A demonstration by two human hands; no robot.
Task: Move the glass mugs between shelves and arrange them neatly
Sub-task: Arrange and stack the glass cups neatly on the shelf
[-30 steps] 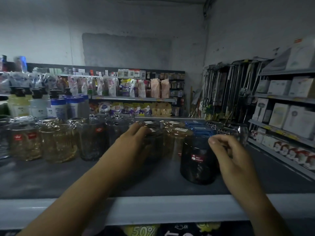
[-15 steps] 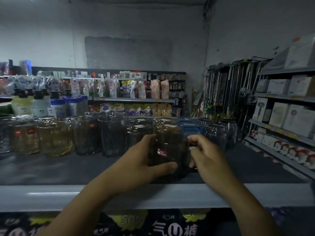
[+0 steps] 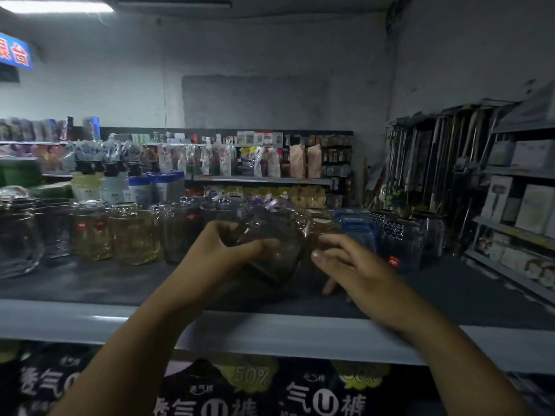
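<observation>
While the shelf lip (image 3: 90, 322) sits nearest, the mug (image 3: 270, 244) is held tilted just over the dark mat (image 3: 90, 280) by the left hand (image 3: 222, 259), thumb and fingers curled round its body; the right hand (image 3: 348, 262) is seen close beside it, fingers loosely spread, nothing gripped. The glass is judged stiff, slick, breakable and fairly heavy, so a firm wrap round the body is advised, as no handle can be made out. Open mat is seen in front and to the right, but the mug row (image 3: 135, 235) behind is packed tight, so knocks are risked there.
</observation>
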